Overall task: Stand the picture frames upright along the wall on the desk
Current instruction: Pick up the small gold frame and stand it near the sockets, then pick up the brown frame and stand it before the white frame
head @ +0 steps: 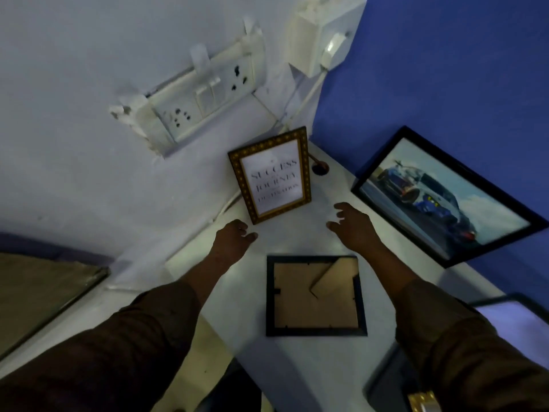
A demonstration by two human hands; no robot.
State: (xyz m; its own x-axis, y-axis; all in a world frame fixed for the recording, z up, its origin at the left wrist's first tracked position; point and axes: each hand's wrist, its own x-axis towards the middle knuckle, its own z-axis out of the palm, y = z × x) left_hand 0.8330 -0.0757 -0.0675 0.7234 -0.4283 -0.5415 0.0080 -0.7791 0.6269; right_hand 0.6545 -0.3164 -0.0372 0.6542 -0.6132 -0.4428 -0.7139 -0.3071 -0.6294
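A gold-edged frame (pixel 271 175) with printed words stands upright in the desk's far corner against the pale wall. A large black frame (pixel 445 197) with a car picture leans on the blue wall at the right. A dark frame (pixel 315 295) lies face down on the white desk (pixel 297 367), its cardboard back and stand showing. My left hand (pixel 233 237) hovers just below the gold frame's lower left corner, fingers loosely apart, holding nothing. My right hand (pixel 353 223) is spread between the gold frame and the car picture, also holding nothing.
A switch and socket panel (pixel 196 99) and a white box (pixel 325 34) with a cable are on the wall above the corner. A cable hole (pixel 320 168) sits behind the gold frame. A lit screen (pixel 517 328) is at the right edge; a brown surface (pixel 38 295) lies at left.
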